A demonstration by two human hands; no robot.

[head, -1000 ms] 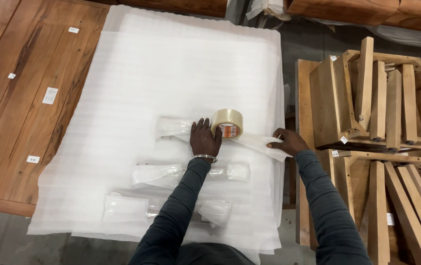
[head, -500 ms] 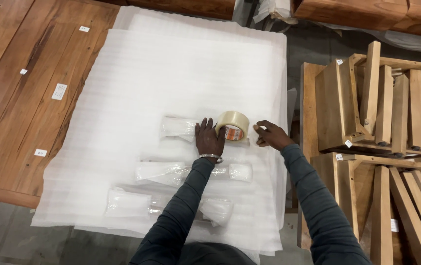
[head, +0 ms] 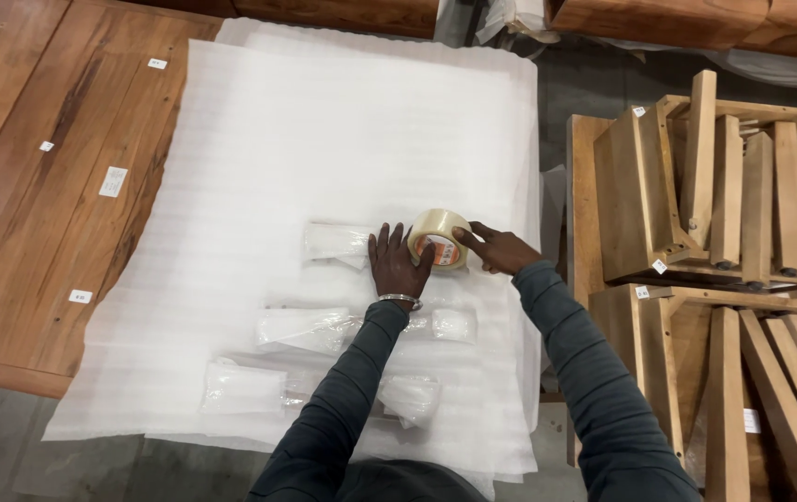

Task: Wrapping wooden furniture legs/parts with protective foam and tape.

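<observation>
Tape roll (head: 439,238) stands on edge on white foam sheets (head: 343,130), between both hands. Left hand (head: 397,262) flat, fingers spread, touching roll; right hand (head: 499,249) pinches roll's side. Wrapped bundles (head: 305,328) near left arm; wood frames (head: 715,195) to right, wood worktop (head: 36,186) to left.

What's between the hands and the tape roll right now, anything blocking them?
Nothing visible. The left hand lies flat on the white foam sheet with its fingers against the tape roll, and the right hand touches the roll's other side. The small clear bags lie further left, apart from the roll.
</observation>
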